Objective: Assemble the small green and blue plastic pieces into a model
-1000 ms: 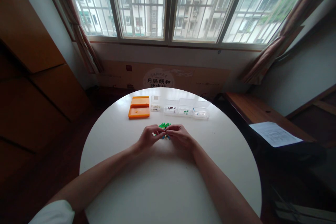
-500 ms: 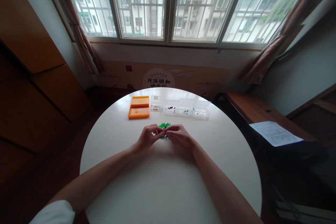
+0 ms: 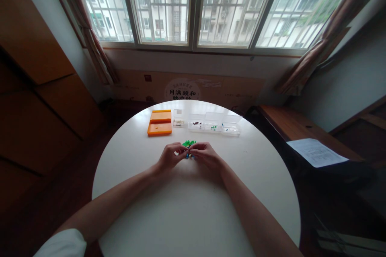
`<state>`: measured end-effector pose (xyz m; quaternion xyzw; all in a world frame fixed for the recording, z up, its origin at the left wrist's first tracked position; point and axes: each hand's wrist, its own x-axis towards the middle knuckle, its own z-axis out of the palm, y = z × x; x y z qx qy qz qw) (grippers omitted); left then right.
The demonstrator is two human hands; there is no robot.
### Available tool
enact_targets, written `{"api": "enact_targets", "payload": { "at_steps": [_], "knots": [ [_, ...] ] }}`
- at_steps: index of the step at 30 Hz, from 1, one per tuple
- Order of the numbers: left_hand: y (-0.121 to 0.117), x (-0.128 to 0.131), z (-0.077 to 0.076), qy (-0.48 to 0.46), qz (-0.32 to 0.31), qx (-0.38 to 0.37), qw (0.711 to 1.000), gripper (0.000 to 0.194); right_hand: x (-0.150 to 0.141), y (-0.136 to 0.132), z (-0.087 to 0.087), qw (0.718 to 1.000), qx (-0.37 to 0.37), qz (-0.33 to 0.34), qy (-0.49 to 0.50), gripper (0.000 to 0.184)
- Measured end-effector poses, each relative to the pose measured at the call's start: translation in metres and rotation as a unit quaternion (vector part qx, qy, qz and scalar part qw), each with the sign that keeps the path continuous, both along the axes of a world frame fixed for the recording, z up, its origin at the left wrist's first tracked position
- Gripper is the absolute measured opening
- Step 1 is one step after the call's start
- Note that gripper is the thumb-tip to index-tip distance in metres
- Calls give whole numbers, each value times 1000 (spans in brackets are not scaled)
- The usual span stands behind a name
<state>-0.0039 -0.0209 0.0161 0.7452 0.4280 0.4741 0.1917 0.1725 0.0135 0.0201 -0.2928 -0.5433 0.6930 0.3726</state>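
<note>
My left hand (image 3: 171, 156) and my right hand (image 3: 207, 155) meet fingertip to fingertip above the middle of the white table (image 3: 183, 209). Both are pinched closed, and whatever sits between the fingertips is too small and covered to name. Just beyond the fingers lie small bright green pieces (image 3: 189, 143), which look like tiny building bricks. Below the fingertips, blue and pale bits (image 3: 190, 156) show, partly hidden by both hands.
An open orange case (image 3: 159, 131) lies at the far left of the table. Beside it stand a clear box (image 3: 179, 123) with pale pieces and a row of clear lidded boxes (image 3: 213, 128) with dark, green and blue bits. Papers (image 3: 316, 152) rest on a wooden bench at right.
My fingertips have shifted slightly, the right ones a little to the left. The boxes and the orange case stay where they were.
</note>
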Motion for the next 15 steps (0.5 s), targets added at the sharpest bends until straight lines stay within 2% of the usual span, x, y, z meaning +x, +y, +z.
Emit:
{"api": "enact_targets", "payload": {
  "at_steps": [8,15],
  "knots": [
    [-1,0,2,-3,-3,-2,1000,14,1,1,-2,1000,22,-1,-8,25],
    [-2,0,4,-1,-3,3,1000,14,1,0,-2,1000,12,-3,-11,24]
  ]
}}
